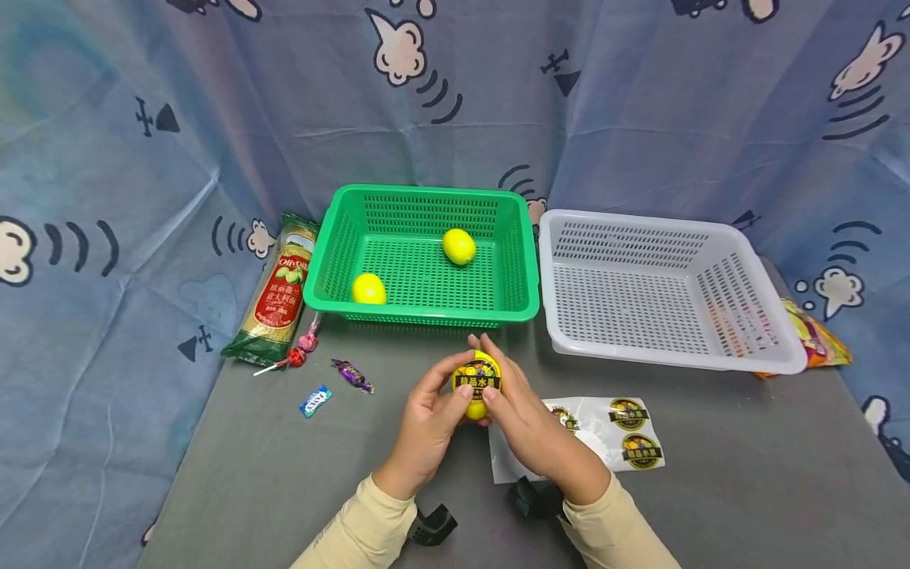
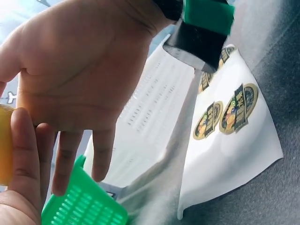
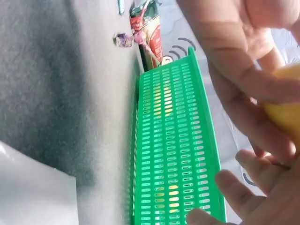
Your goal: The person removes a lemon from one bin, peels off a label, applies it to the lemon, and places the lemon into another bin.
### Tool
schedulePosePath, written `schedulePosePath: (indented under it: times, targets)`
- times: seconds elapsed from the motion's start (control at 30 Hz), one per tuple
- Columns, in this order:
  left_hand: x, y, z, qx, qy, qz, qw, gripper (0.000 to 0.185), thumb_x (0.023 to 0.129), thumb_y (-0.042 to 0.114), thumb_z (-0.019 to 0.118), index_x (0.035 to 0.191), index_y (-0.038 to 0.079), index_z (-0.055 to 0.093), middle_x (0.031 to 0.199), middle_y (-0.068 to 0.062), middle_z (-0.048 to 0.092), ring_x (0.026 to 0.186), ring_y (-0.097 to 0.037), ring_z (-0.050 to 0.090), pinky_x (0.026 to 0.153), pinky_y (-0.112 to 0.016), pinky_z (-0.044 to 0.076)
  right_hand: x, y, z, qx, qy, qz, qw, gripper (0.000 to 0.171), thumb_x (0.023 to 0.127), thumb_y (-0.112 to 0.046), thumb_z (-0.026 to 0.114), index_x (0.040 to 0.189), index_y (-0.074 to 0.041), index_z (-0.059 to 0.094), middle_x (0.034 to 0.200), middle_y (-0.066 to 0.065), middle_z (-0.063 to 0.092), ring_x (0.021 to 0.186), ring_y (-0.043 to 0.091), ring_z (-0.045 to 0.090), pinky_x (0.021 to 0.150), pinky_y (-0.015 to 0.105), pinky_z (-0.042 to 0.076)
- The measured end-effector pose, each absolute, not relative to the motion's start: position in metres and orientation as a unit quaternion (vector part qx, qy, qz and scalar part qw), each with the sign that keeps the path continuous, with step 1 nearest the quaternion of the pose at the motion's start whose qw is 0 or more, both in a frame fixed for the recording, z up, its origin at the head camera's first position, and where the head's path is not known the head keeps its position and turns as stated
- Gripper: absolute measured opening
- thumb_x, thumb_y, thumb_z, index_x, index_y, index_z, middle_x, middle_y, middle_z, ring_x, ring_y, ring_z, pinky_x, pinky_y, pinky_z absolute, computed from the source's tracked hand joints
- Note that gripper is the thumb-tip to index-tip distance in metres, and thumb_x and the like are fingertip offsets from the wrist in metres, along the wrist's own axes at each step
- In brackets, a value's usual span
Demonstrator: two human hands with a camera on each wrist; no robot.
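Both hands hold one yellow lemon (image 1: 477, 384) above the grey table, just in front of the green basket (image 1: 423, 307). A round black-and-yellow sticker (image 1: 477, 379) sits on the lemon's top. My left hand (image 1: 429, 412) cups the fruit from the left, thumb on it. My right hand (image 1: 524, 417) wraps it from the right, thumb by the sticker. The lemon (image 2: 4, 140) shows at the left wrist view's edge, and the lemon (image 3: 286, 110) in the right wrist view. Two more lemons (image 1: 458, 246) (image 1: 369, 289) lie in the green basket. A white sticker sheet (image 1: 618, 435) (image 2: 234, 140) lies right of my hands.
A white basket (image 1: 668, 348) stands right of the green one, a colourful packet (image 1: 817, 340) behind it. A pasta packet (image 1: 279, 292), lollipop (image 1: 295, 357) and wrapped candies (image 1: 351, 374) (image 1: 315, 401) lie at the left. Blue patterned cloth surrounds the table.
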State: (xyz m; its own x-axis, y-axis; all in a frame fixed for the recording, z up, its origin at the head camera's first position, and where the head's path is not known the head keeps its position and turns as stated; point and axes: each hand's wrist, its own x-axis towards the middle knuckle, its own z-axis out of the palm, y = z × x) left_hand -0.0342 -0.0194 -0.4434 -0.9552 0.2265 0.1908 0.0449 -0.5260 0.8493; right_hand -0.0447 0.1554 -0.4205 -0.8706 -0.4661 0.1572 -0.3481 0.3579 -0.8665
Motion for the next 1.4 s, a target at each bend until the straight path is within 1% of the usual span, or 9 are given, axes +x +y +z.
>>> schedulePosePath:
  times: [0.23,0.47,0.57,0.7,0.83,0.93,1.1,1.23,1.4]
  targets:
    - [-0.036,-0.019,-0.448,0.122,0.495,0.859,0.046,0.042,0.105,0.002,0.06,0.147,0.0,0.055,0.137,-0.013,0.056,0.091,-0.017,0.071,0.075,-0.031,0.062,-0.048,0.172,-0.411,-0.244,0.868,-0.43,0.053,0.065,0.112,-0.017,0.05,0.169,-0.005,0.02,0.17,0.014,0.031,0.154,0.039,0.026,0.117,0.068,0.028]
    - [-0.048,-0.02,-0.45,0.099,0.506,0.857,0.026,0.045,0.105,0.0,0.057,0.147,-0.012,0.045,0.134,-0.017,0.055,0.099,-0.03,0.075,0.077,-0.032,0.062,-0.057,0.233,-0.393,-0.141,0.926,-0.292,-0.194,0.049,0.094,-0.011,0.074,0.142,-0.002,0.066,0.148,0.022,0.059,0.133,0.05,0.051,0.111,0.07,0.031]
    - [-0.052,-0.018,-0.45,0.095,0.509,0.855,0.033,0.048,0.105,0.002,0.058,0.149,-0.01,0.044,0.136,-0.017,0.053,0.103,-0.031,0.073,0.08,-0.033,0.062,-0.059,0.268,-0.397,-0.045,0.935,-0.256,-0.242,0.039,0.094,-0.012,0.078,0.131,-0.003,0.073,0.14,0.024,0.063,0.129,0.051,0.053,0.11,0.07,0.032]
    - [-0.062,-0.009,-0.445,0.102,0.511,0.852,0.049,0.052,0.103,0.001,0.062,0.151,-0.006,0.044,0.138,-0.018,0.053,0.108,-0.025,0.068,0.084,-0.033,0.061,-0.056,0.3,-0.411,0.044,0.951,-0.223,-0.208,0.037,0.098,-0.019,0.077,0.13,-0.001,0.074,0.139,0.027,0.063,0.134,0.053,0.049,0.118,0.074,0.019]
    - [-0.085,0.014,-0.427,0.132,0.525,0.838,0.061,0.051,0.102,-0.004,0.061,0.151,-0.003,0.046,0.141,-0.019,0.053,0.108,-0.022,0.066,0.083,-0.034,0.062,-0.052,0.313,-0.419,0.062,0.952,-0.228,-0.193,0.038,0.1,-0.023,0.077,0.131,-0.002,0.074,0.14,0.027,0.063,0.14,0.051,0.046,0.12,0.075,0.007]
    - [-0.11,0.039,-0.406,0.173,0.57,0.8,0.068,0.048,0.105,-0.002,0.06,0.151,0.0,0.049,0.142,-0.02,0.05,0.105,-0.021,0.066,0.082,-0.035,0.062,-0.051,0.313,-0.42,0.054,0.951,-0.232,-0.198,0.038,0.1,-0.023,0.077,0.131,-0.003,0.075,0.14,0.025,0.064,0.142,0.049,0.045,0.121,0.074,0.007]
    - [-0.152,0.092,-0.379,0.217,0.711,0.664,0.078,0.038,0.108,0.019,0.061,0.145,0.015,0.063,0.141,-0.011,0.049,0.112,-0.014,0.053,0.085,-0.026,0.057,-0.054,0.309,-0.418,0.049,0.953,-0.23,-0.192,0.038,0.1,-0.025,0.076,0.131,-0.003,0.075,0.14,0.024,0.064,0.142,0.049,0.045,0.121,0.074,0.008]
    - [-0.178,0.135,-0.38,0.207,0.782,0.577,0.11,0.036,0.107,0.03,0.063,0.143,0.025,0.066,0.136,-0.001,0.058,0.115,-0.013,0.05,0.082,-0.02,0.051,-0.056,0.307,-0.419,0.049,0.955,-0.229,-0.181,0.038,0.1,-0.025,0.076,0.131,-0.003,0.075,0.14,0.025,0.064,0.142,0.049,0.044,0.12,0.074,0.008]
    - [-0.196,0.169,-0.396,0.203,0.834,0.493,0.141,0.038,0.107,0.032,0.065,0.144,0.027,0.066,0.139,0.009,0.065,0.131,-0.014,0.049,0.095,-0.024,0.046,-0.056,0.307,-0.421,0.05,0.955,-0.228,-0.185,0.036,0.099,-0.024,0.078,0.128,-0.002,0.075,0.139,0.026,0.064,0.141,0.05,0.044,0.12,0.075,0.009]
